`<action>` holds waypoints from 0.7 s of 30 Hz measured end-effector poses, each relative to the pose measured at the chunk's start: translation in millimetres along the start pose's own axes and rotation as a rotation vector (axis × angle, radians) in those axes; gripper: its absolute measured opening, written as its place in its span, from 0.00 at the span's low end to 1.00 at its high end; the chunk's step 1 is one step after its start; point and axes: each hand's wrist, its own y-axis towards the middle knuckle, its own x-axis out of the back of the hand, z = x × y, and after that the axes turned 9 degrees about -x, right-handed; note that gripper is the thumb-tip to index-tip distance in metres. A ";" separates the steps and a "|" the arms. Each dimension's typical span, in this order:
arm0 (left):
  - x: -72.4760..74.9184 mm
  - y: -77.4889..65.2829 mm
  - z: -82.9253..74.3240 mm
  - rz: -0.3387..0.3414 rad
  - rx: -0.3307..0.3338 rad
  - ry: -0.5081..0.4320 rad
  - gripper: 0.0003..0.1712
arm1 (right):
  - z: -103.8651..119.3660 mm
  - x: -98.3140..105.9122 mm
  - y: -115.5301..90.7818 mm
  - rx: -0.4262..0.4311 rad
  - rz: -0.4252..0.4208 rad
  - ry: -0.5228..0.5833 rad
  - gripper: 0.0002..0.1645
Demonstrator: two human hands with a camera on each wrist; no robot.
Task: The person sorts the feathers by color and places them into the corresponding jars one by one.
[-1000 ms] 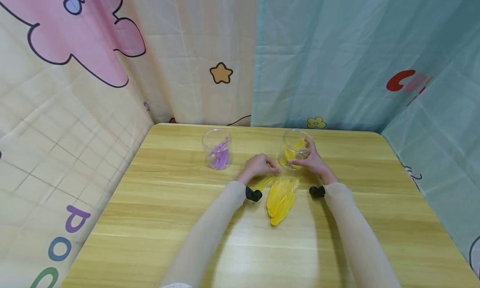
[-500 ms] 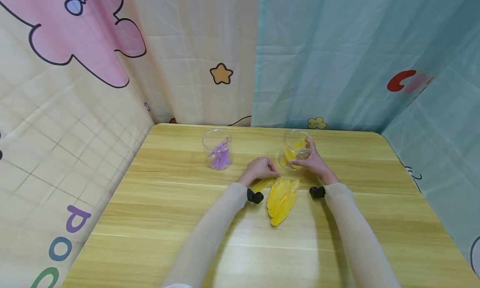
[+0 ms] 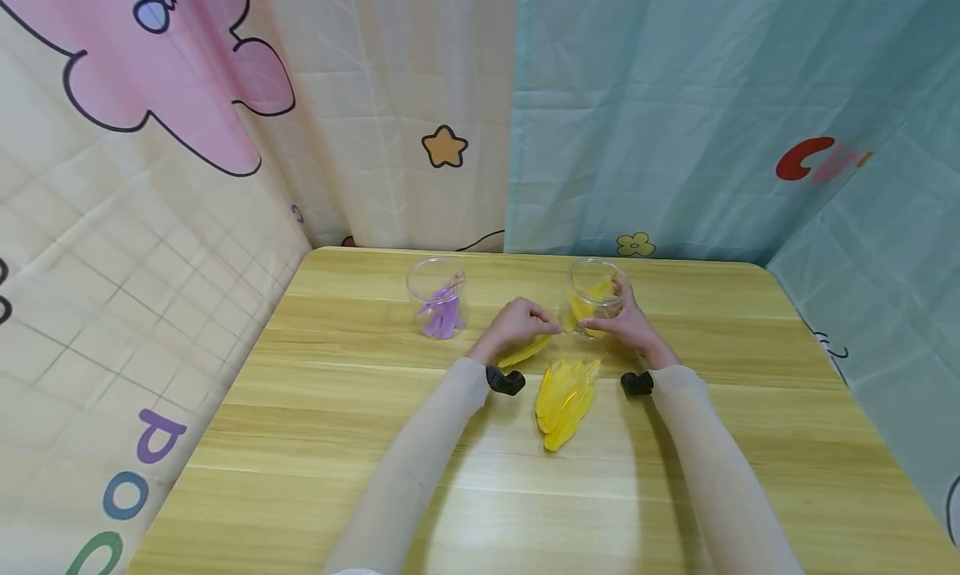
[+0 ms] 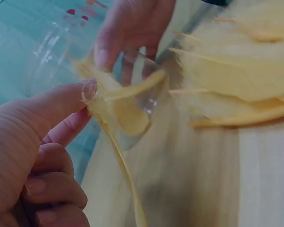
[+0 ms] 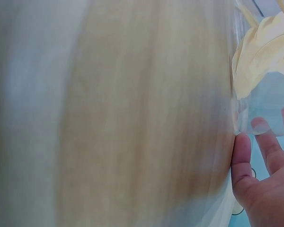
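Note:
In the head view my left hand [image 3: 517,325] pinches a single yellow feather [image 3: 525,352] between thumb and index finger, just left of a clear cup [image 3: 572,282]. The left wrist view shows the pinched tip of that feather [image 4: 117,149] close to the cup, its length trailing downward. My right hand [image 3: 630,323] grips the cup from its right side, thumb toward the front. Yellow feathers [image 3: 581,308] stand inside this cup. Nearer to me, a fanned pile of yellow feathers [image 3: 564,402] lies on the table.
A second clear cup [image 3: 412,287], holding purple feathers [image 3: 442,315], stands to the left on the wooden table [image 3: 337,442]. Printed curtains [image 3: 375,142] hang behind the table and along both sides.
My left hand dipped slightly beside the yellow pile, then rose away from me toward the cup, bringing the feather with it. The right hand keeps its hold on the cup.

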 end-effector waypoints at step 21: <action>10.3 24.1 -50.0 -0.274 -0.179 -0.361 0.15 | 22.8 -1.0 -13.6 -0.048 0.036 0.033 0.66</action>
